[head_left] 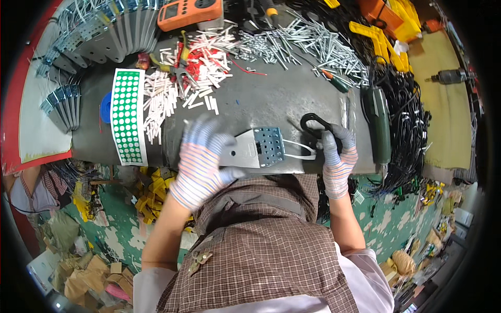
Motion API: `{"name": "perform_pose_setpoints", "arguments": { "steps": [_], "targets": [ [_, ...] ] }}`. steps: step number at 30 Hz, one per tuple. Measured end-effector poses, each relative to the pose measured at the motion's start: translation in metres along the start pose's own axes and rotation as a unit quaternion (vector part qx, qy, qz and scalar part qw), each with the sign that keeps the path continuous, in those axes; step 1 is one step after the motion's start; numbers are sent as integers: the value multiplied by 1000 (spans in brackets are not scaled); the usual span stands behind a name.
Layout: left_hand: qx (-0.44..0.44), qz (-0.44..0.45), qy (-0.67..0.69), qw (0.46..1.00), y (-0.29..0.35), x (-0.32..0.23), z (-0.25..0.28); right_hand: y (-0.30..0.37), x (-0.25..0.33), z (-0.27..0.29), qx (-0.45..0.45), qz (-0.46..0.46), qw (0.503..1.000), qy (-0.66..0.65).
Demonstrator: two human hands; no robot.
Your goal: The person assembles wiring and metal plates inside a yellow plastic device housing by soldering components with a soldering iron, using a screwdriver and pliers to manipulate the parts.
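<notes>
Left hand (pixel 202 166) and right hand (pixel 339 156) apart, a metal bracket (pixel 270 148) between them on the dark bench (pixel 245 96).
In striped gloves (pixel 340 175), the right closes on a black cable (pixel 312 116); the left, fingers spread, is at the bracket's left end, touching or not I cannot tell. Loose white tubes (pixel 162 104) heap at far left, silvery rods (pixel 334 44) at far right. Floor (pixel 122 229), near left: cardboard boxes (pixel 122 276), contents too small to tell.

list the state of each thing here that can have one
metal plate, flat on the table
white leads, bent, at the plate's right
black cable, looped
left hand, gloved, fingers spread
right hand, gloved, closed on the cable
white sticks, loose, scattered
silver fasteners, loose, heaped
green-and-white dotted sheet, flat
</notes>
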State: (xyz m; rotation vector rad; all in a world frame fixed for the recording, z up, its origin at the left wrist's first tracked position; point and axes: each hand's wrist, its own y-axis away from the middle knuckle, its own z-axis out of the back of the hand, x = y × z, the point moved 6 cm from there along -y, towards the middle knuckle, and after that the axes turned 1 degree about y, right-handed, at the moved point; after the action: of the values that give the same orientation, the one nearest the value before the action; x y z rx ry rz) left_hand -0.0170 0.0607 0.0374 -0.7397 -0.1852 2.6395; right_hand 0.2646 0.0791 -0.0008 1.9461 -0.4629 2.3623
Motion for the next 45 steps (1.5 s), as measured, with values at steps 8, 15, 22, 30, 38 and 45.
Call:
{"name": "perform_pose_setpoints", "arguments": {
  "steps": [8, 15, 22, 30, 38, 45],
  "targets": [
    [24, -143, 49, 988, -34, -81, -8, 3, 12, -1, -40, -20, 999, 22],
    [48, -116, -88, 988, -55, -93, -43, 21, 17, 15, -23, -158, 987, 25],
    [-43, -89, -71, 993, -46, -92, -45, 31, 26, 12, 5, -231, 973, 1],
    [-65, -44, 32, 996, -36, -77, -34, 37, 46, -28, 101, -5, 988, 115],
    [-11, -24, 40, 999, -44, -59, -37, 29, 52, -37, 150, 35, 982, 113],
    [35, -31, 62, 997, -49, -56, -50, 18, 47, -37, 257, 28, 951, 171]
  ]
}}
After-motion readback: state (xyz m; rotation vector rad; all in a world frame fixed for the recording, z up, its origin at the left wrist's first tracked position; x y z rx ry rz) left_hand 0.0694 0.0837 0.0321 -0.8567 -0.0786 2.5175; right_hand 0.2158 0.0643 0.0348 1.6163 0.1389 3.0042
